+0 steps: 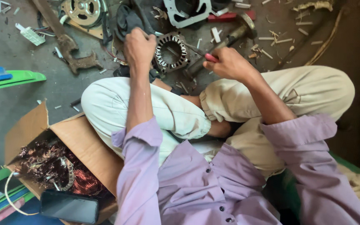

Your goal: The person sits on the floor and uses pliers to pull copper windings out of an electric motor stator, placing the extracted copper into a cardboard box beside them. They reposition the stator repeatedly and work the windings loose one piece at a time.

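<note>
head view: person seated cross-legged on floor (17, 96), seen from above.
blades: green fan blades (9, 78) laid at far left on floor.
box: cardboard box (80, 141) at lower left, beside left knee; filled with tangled copper wire (51, 166).
phone: dark phone (69, 206) rested on box's near edge.
bracket: rusty metal bracket (73, 54) lain on floor, upper left.
left hand: left hand (139, 46) closed, pressed on left rim of stator.
stator: ring-shaped slotted stator (171, 52) set on floor in front of shins, between both hands.
right hand: right hand (230, 64) closed around red-handled screwdriver (203, 54); tip pointed into stator.
hammer: hammer (230, 37) lain on floor just behind right hand.
scraps: small pale scraps (271, 41) scattered upper right.
</note>
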